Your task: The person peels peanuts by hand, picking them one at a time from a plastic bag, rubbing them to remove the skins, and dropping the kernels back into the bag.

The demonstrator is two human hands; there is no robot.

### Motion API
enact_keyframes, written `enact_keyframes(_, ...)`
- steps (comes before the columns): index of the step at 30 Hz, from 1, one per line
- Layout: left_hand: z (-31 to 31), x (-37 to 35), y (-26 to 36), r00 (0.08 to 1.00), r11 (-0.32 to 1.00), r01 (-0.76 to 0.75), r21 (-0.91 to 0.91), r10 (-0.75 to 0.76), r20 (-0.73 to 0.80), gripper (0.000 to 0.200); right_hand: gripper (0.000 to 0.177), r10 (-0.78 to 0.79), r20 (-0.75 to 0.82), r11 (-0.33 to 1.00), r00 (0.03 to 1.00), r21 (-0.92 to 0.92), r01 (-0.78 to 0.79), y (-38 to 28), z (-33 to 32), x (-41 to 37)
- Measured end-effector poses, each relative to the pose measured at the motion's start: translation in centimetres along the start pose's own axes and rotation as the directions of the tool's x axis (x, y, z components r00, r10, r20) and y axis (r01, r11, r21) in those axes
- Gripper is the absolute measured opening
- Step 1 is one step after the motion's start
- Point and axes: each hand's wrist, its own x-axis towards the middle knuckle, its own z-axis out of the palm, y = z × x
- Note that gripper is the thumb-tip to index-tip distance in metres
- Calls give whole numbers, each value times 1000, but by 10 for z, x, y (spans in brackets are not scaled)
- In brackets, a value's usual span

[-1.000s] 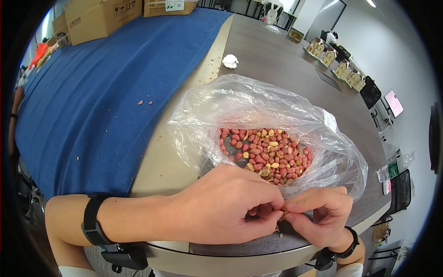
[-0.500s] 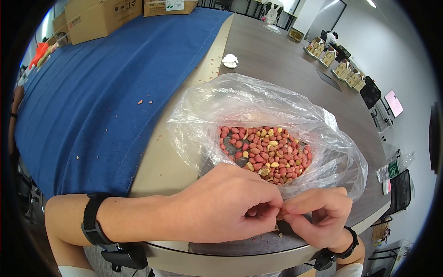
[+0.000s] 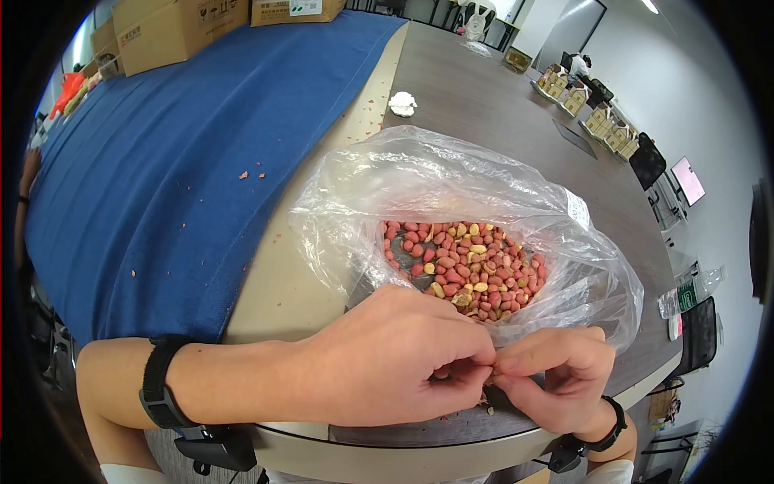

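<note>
My left hand (image 3: pixel 403 355) and my right hand (image 3: pixel 556 371) meet at the fingertips over the table's near edge. Both are closed in a pinch, thumb against forefinger. A tiny brownish bit shows where the fingertips touch, but the fingers hide most of it. Just beyond them lies a clear plastic bag (image 3: pixel 484 181) with its mouth spread wide. In it are many red-skinned peanuts (image 3: pixel 463 262), a few of them pale yellow and skinless. Small flakes and crumbs (image 3: pixel 489 410) lie on the table beneath my fingers.
A blue cloth (image 3: pixel 177 185) covers the left side, dotted with reddish flakes (image 3: pixel 244 175). Cardboard boxes (image 3: pixel 181 36) stand at its far end. Crumpled white tissue (image 3: pixel 402 104) lies behind the bag. A plastic bottle (image 3: pixel 692 292) is at the right. Another person's arm (image 3: pixel 28 177) shows at far left.
Almost nothing differs. My fingertips stay pressed together in the same place, with only a slight shift of the fingers. Bag and peanuts have not moved.
</note>
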Motion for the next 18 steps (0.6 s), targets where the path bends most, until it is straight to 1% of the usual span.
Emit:
enact_keyframes(2, 1, 0, -1, 1000, 1000, -10, 4, 10, 0, 11, 16, -34, -9, 999, 999, -6, 34, 2, 1, -1)
enact_keyframes(5, 1, 0, 0, 1000, 999, -28, 24, 29, -11, 12, 17, -28, -6, 1000, 1000, -7, 28, 2, 1, -2)
enact_keyframes(13, -1, 0, 4, 999, 999, 39, 19, -39, -1, 12, 18, -29, -11, 1000, 1000, -1, 29, 0, 2, -1)
enact_keyframes(18, 0, 0, 3, 1000, 999, 28, 19, -28, 5, 11, 18, -3, -17, 1000, 1000, 31, 3, 2, 1, -3)
